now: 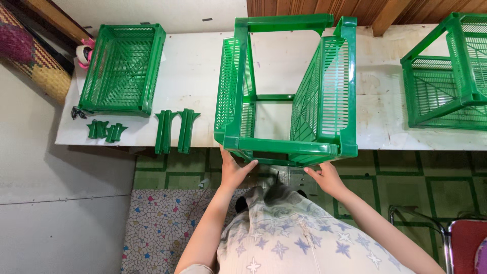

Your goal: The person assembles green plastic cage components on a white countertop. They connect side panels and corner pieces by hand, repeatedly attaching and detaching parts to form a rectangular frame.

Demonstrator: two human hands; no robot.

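A green plastic rack frame stands at the white table's front edge, made of slatted side panels joined by corner posts, with its top open. My left hand presses against the frame's lower left corner, fingers spread on the plastic. My right hand touches the underside of the lower right edge. Neither hand wraps around a loose part.
A green slatted tray lies at the table's left. Green connector posts and shorter ones lie beside it. Another assembled green rack stands at the right. A red chair is at the lower right, and a woven basket at the far left.
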